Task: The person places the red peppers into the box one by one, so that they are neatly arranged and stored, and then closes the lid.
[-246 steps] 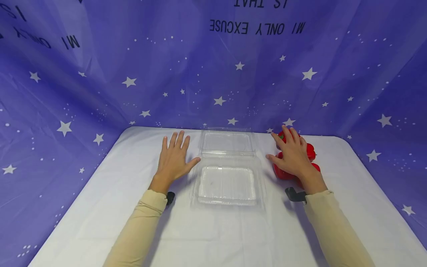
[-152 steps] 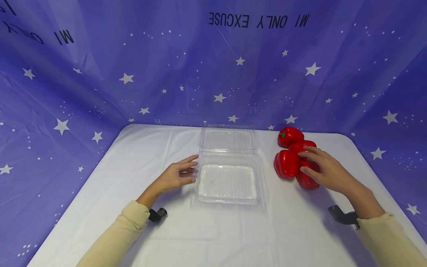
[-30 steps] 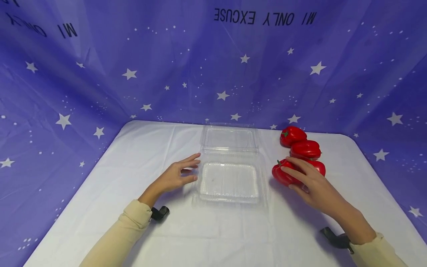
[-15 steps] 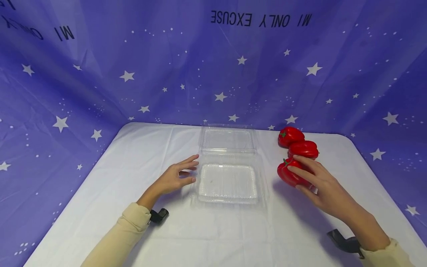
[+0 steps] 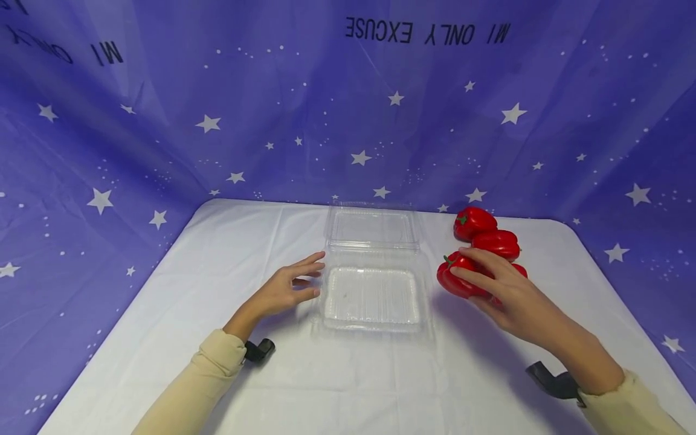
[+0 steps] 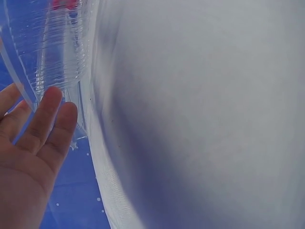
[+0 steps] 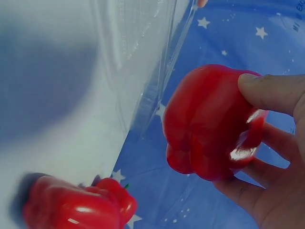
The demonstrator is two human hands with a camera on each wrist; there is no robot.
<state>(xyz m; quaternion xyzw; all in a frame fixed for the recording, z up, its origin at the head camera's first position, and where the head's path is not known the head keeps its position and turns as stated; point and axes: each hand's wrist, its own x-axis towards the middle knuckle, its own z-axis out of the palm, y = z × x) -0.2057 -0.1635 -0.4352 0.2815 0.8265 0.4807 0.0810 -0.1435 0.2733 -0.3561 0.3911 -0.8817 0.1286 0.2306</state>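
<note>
My right hand (image 5: 511, 299) grips a red bell pepper (image 5: 457, 278) with a green stem, thumb on one side and fingers on the other. In the right wrist view, that bell pepper (image 7: 205, 124) hangs above the tabletop. Partly hidden by the hand lies another red pepper (image 5: 521, 270). Two more red peppers, one near (image 5: 496, 244) and one farther back (image 5: 475, 222), sit behind it. A clear plastic clamshell container (image 5: 372, 299) lies unfolded in the middle, lid (image 5: 372, 229) away from me. My left hand (image 5: 280, 290) is at its left edge, fingers extended; contact is unclear.
A white cloth (image 5: 348, 386) covers the table. Purple-blue curtains (image 5: 304, 103) with stars and lettering surround its back and sides. A black wrist mount (image 5: 260, 350) sits at my left cuff, and a similar mount (image 5: 551, 382) at my right.
Both hands first hovered flat; then the left moved to the container's edge. The right took hold of a front pepper and, within the last half second, shifted it a little left.
</note>
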